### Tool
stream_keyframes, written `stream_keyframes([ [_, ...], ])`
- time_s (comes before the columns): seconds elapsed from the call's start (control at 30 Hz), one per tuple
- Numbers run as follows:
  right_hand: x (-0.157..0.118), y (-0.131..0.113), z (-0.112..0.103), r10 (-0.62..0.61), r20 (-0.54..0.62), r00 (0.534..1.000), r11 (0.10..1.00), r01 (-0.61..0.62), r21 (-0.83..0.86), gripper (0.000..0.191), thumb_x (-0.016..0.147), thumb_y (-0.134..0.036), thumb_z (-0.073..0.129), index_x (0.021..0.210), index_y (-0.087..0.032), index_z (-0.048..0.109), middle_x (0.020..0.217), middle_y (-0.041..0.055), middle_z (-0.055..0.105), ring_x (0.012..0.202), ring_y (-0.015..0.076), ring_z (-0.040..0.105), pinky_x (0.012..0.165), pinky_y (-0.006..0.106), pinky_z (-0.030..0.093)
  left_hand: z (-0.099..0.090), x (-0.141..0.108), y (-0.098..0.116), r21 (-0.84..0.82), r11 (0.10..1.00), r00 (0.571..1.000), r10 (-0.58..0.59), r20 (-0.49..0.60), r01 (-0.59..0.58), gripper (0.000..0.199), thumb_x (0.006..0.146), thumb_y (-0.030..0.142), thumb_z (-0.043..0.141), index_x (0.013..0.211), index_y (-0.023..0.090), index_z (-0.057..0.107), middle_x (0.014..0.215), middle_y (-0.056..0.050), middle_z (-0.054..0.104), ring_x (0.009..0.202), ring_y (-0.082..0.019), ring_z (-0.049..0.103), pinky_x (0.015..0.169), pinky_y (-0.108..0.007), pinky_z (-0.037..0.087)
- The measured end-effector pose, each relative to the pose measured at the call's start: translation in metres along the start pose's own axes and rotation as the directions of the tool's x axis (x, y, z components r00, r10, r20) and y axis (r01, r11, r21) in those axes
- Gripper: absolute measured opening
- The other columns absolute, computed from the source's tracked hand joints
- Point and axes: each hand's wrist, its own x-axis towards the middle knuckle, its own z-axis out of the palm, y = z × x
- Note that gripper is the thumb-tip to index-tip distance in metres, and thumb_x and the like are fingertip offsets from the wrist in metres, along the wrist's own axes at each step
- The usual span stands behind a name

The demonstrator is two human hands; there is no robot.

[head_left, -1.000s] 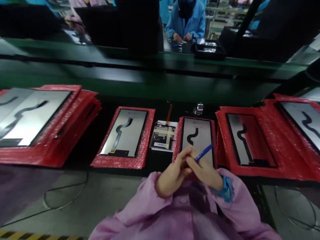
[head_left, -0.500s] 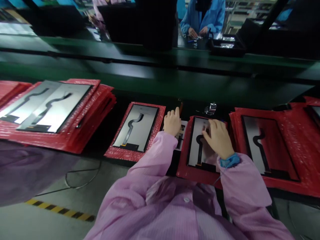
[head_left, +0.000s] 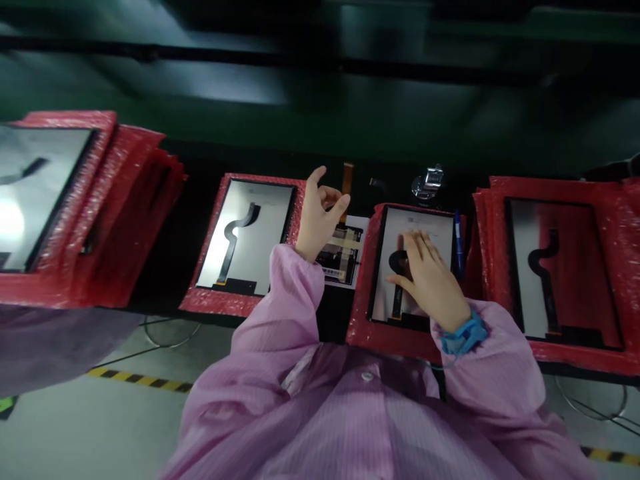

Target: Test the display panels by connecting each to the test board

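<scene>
My right hand [head_left: 431, 280] lies open on the back of a display panel [head_left: 425, 220], fingers spread beside its curved black ribbon cable [head_left: 399, 293]. Under that panel is a red bubble-wrap sleeve [head_left: 361, 313]. My left hand [head_left: 319, 217] is raised over a small board with tape and a barcode label [head_left: 345, 250]. Its index finger points up and the thumb stands apart from it, next to an orange flex cable [head_left: 347, 180]. A second display panel [head_left: 265, 233] on a red sleeve lies left of that hand.
Red sleeves with a panel [head_left: 520, 287] are stacked at right, with another pile of sleeves [head_left: 135, 220] and a panel [head_left: 55, 193] at left. A blue pen [head_left: 459, 243] and a shiny metal piece [head_left: 429, 181] lie near my right hand. Grey fabric [head_left: 55, 347] shows at far left.
The view has tipped down toward the bench. My left hand has lifted and turned, uncovering the board and orange cable. My right hand stays on the panel, its fingers slightly shifted.
</scene>
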Motion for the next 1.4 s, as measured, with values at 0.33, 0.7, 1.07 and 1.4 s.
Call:
stream_keyframes([
  [0.33, 0.000, -0.008, -0.006, 0.096, -0.101, 0.990, 0.919, -0.049, 0.391, 0.063, 0.079, -0.030, 0.077, 0.136, -0.024, 0.050, 0.131, 0.0115, 0.053, 0.126, 0.0320, 0.051, 0.108, 0.053, 0.045, 0.004, -0.002, 0.016, -0.056, 0.998, 0.999, 0.008, 0.041, -0.006, 0.032, 0.097, 0.036, 0.056, 0.073, 0.016, 0.061, 0.073, 0.000, 0.062, 0.070, -0.010, 0.059, 0.070, -0.022, 0.048],
  [0.7, 0.008, -0.009, 0.013, 0.284, -0.103, 0.953, 0.388, -0.016, 0.921, 0.110, 0.069, -0.048, 0.083, 0.155, -0.039, 0.016, 0.164, 0.0056, 0.014, 0.142, 0.0294, 0.040, 0.107, 0.047, 0.050, 0.004, -0.012, 0.031, -0.140, 0.990, 0.982, 0.052, 0.182, -0.026, 0.030, 0.093, 0.043, 0.058, 0.081, 0.016, 0.065, 0.076, -0.003, 0.070, 0.073, -0.013, 0.067, 0.071, -0.024, 0.051],
  [1.07, 0.012, -0.016, 0.007, 0.034, -0.120, 0.992, 0.513, 0.086, 0.854, 0.046, 0.101, -0.057, 0.033, 0.083, -0.023, 0.058, 0.117, 0.0050, 0.064, 0.116, 0.0220, 0.055, 0.109, 0.043, 0.038, 0.003, -0.017, 0.039, 0.167, 0.955, 0.894, 0.155, 0.421, -0.244, 0.025, 0.094, 0.034, 0.046, 0.079, 0.020, 0.060, 0.080, 0.002, 0.069, 0.077, -0.013, 0.063, 0.111, -0.038, 0.032],
  [1.4, 0.025, -0.004, 0.003, -0.263, -0.218, 0.940, 0.761, 0.341, 0.552, 0.029, 0.103, -0.036, 0.037, 0.084, -0.022, 0.053, 0.101, 0.0077, 0.061, 0.098, 0.0218, 0.051, 0.092, 0.041, 0.041, 0.001, -0.023, 0.044, 0.254, 0.878, 0.778, 0.186, 0.600, -0.406, 0.024, 0.090, 0.029, 0.047, 0.077, 0.019, 0.065, 0.085, -0.001, 0.068, 0.091, -0.018, 0.061, 0.112, -0.047, 0.022],
])
